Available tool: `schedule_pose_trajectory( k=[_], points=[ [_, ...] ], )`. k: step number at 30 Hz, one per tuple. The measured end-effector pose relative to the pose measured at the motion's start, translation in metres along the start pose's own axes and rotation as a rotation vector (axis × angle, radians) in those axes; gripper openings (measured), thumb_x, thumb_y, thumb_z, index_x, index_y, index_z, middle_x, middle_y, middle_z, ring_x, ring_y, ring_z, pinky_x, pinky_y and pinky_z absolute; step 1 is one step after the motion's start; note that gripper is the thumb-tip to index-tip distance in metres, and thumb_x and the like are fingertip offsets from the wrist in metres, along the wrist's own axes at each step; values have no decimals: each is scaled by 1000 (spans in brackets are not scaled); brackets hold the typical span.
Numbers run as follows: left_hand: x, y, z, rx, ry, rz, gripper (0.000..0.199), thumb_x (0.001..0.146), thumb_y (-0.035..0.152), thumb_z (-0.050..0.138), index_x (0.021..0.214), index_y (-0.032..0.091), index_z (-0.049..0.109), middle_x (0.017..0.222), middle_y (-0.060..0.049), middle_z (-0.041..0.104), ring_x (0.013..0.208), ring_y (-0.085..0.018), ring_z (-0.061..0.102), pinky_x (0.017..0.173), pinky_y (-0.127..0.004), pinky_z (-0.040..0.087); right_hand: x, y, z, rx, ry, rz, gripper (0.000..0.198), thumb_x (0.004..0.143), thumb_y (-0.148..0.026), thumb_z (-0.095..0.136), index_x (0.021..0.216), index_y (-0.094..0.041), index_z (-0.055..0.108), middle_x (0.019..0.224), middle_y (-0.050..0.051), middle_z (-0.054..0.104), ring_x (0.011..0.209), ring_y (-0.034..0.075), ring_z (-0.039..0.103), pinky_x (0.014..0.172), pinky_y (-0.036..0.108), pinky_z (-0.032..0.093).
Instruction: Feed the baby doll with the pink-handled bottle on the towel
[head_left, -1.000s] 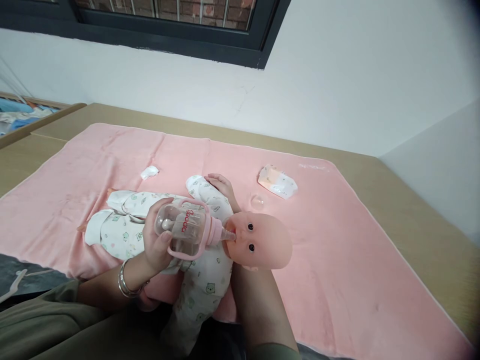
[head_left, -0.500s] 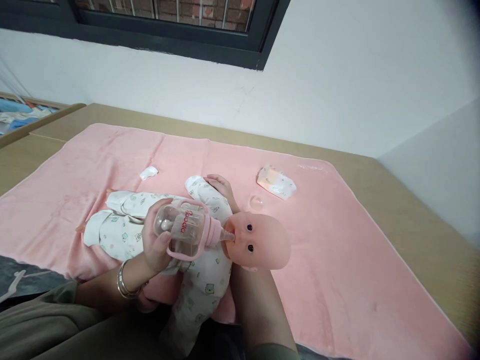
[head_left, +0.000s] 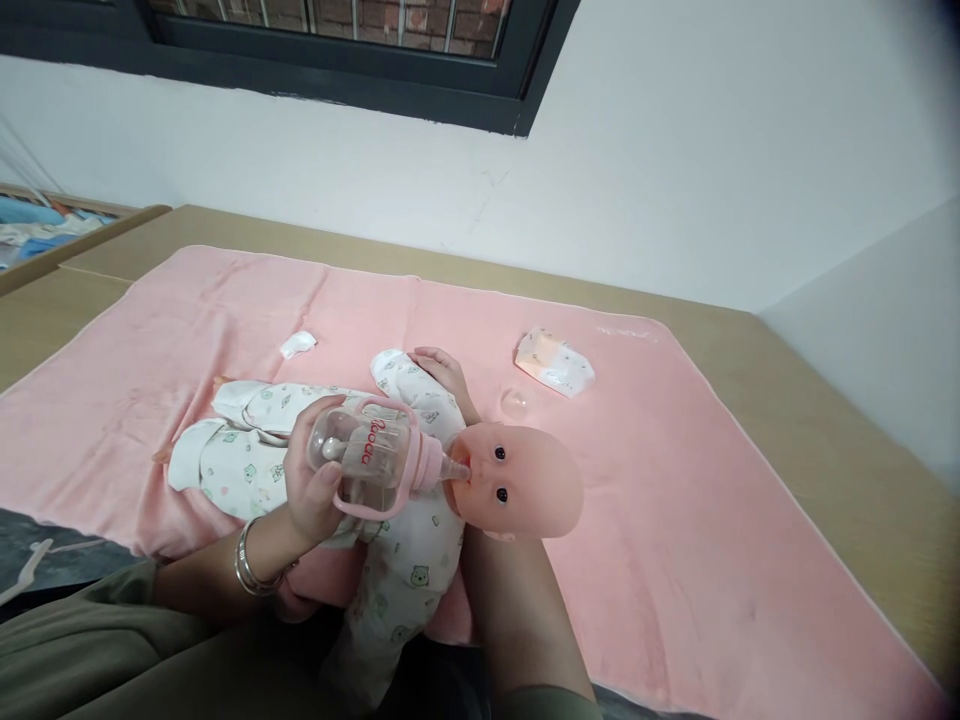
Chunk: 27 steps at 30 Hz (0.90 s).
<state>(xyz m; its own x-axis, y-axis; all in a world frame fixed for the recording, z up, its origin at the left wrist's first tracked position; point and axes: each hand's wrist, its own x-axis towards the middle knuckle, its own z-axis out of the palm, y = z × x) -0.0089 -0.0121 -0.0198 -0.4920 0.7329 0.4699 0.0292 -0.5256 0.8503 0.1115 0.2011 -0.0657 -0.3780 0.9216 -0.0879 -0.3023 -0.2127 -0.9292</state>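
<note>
Along bench [head_left: 810, 420] front edge: one baby doll [head_left: 431, 530], left grip [head_left: 311, 480] clamped on one feeding bottle [head_left: 379, 460]; right grip [head_left: 444, 375] closure unclear.

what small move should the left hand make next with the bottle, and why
Perhaps the left hand could tip the bottle slightly steeper: its teat already meets the doll at the mouth, and the right arm seems to support the head.

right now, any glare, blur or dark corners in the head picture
Head view: soft, even light on the pink blanket; head view: small highlights on the silver bracelet and clear bottle; head view: doll's head fairly sharp, while the wall darkens and blurs toward the upper right corner.
</note>
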Motion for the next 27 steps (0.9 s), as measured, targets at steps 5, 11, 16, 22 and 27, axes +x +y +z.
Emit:
schedule_pose_trajectory(
  k=[5, 11, 16, 22, 27],
  points=[
    [0, 1, 1, -12, -22, 21, 61, 78, 58, 71, 124, 19, 62, 97, -7, 67, 84, -24, 64, 76, -36, 53, -2, -3, 2, 1, 8, 6, 41, 58, -38, 81, 91, -19, 67, 97, 4, 73, 90, 18, 65, 83, 33, 51],
    [1, 4, 4, -45, -27, 7, 56, 80, 55, 71, 124, 20, 63, 93, -6, 67, 79, -22, 63, 73, -35, 54, 0, 0, 1, -16, 3, 8, 41, 60, -39, 80, 94, -20, 67, 98, 4, 72, 91, 18, 65, 83, 33, 50],
    [1, 3, 3, -22, -15, 4, 58, 78, 57, 71, 123, 22, 63, 96, -6, 67, 82, -23, 64, 75, -36, 55, 0, 0, 0, 0, 2, 11, 43, 60, -39, 81, 94, -19, 67, 99, 5, 73, 90, 18, 66, 82, 33, 51],
    [1, 5, 4, -1, -26, -10, 62, 78, 61, 71, 123, 20, 60, 93, -6, 65, 79, -24, 63, 73, -38, 54, -3, -2, 2, -5, 3, 5, 42, 60, -39, 80, 94, -19, 67, 100, 5, 73, 92, 18, 65, 84, 33, 51],
    [1, 3, 3, 23, -11, 10, 62, 78, 62, 70, 123, 20, 61, 96, -6, 65, 85, -25, 63, 77, -39, 53, -2, -3, 2, 4, 6, 8, 44, 57, -39, 82, 93, -18, 67, 98, 6, 73, 91, 19, 65, 84, 34, 51]
  ],
)
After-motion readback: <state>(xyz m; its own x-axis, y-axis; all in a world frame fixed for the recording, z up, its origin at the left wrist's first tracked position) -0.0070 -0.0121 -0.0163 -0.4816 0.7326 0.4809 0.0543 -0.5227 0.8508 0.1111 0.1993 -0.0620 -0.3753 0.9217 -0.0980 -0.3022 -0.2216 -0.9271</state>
